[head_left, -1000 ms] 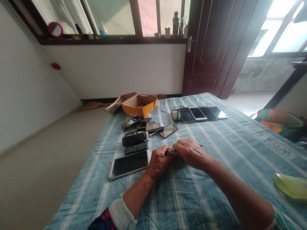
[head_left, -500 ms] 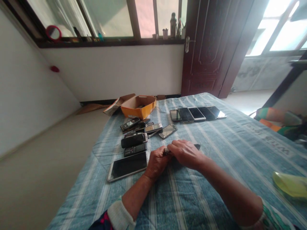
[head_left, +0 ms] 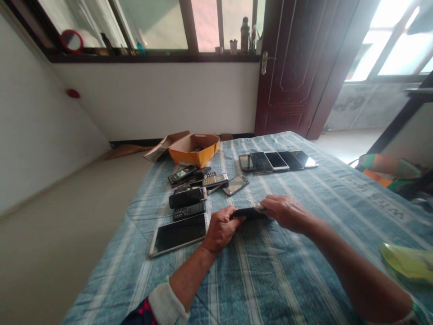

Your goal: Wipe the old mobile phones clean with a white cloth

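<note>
A dark mobile phone is tilted over the bed, its left end gripped between the thumb and fingers of my left hand. My right hand is closed at the phone's other end, pinching what looks like a small whitish cloth against its edge. Just left of my left hand lies a large white-framed smartphone. Beyond it, a keypad phone and a dark phone lie close together. Past my hands is a grey smartphone.
Several phones form a row at the far side of the striped bedsheet. More old phones are heaped near an open orange box. A yellow-green item lies at the right. Behind are a brown door and a windowsill.
My right hand has slid rightward along the phone with the whitish cloth, uncovering the phone's middle. My left hand keeps its grip at the left end.
</note>
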Demonstrator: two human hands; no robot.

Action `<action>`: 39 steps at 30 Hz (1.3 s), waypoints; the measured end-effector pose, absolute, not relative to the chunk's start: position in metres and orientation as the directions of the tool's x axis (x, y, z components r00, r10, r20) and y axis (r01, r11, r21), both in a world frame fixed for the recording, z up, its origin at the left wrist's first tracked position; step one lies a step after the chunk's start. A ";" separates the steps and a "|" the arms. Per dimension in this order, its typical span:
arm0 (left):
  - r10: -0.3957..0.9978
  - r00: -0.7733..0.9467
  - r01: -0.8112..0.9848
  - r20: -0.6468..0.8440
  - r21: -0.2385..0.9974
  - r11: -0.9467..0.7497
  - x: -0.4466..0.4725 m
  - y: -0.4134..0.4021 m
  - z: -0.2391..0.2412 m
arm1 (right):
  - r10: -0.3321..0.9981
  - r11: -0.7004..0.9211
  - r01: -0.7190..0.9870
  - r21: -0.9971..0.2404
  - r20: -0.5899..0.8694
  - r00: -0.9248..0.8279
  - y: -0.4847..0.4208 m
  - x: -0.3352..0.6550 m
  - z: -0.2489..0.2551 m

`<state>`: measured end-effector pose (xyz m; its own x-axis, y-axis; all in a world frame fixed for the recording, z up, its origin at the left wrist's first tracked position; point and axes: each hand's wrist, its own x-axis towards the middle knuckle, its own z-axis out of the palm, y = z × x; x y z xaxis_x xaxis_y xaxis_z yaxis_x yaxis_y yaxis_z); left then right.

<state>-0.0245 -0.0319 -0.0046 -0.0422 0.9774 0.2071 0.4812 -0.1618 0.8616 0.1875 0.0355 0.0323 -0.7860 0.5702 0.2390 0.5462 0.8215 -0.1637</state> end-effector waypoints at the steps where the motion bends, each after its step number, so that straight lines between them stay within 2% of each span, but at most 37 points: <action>1: 0.976 -0.040 0.492 0.215 0.854 -0.168 -0.024 -0.032 -0.005 | 0.579 0.815 0.555 -0.164 0.239 -0.779 0.036 0.189 0.032; 7: 0.970 -0.015 0.559 0.243 0.806 -0.193 -0.026 -0.031 -0.005 | 0.553 0.833 0.541 -0.117 0.224 -0.803 0.029 0.163 0.038; 13: 0.977 -0.037 0.526 0.210 0.835 -0.160 -0.028 -0.030 -0.006 | 0.493 0.868 0.494 -0.060 0.229 -0.839 0.025 0.138 0.039; 16: 0.978 -0.037 0.502 0.205 0.850 -0.159 -0.027 -0.030 -0.006 | 0.489 0.870 0.487 -0.074 0.241 -0.838 0.028 0.149 0.037; 22: 0.979 -0.040 0.475 0.200 0.866 -0.158 -0.025 -0.030 -0.005 | 0.573 0.819 0.557 -0.134 0.237 -0.785 0.038 0.192 0.032; 27: 0.974 -0.030 0.508 0.224 0.843 -0.178 -0.025 -0.031 -0.005 | 0.608 0.792 0.600 -0.109 0.216 -0.764 0.034 0.197 0.036; 33: 0.968 -0.004 0.558 0.251 0.804 -0.206 -0.027 -0.031 -0.005 | 0.549 0.836 0.543 -0.080 0.138 -0.824 0.022 0.151 0.049; 39: 0.971 -0.047 0.523 0.233 0.834 -0.175 -0.027 -0.031 -0.005 | 0.528 0.849 0.520 -0.094 0.108 -0.842 0.021 0.134 0.052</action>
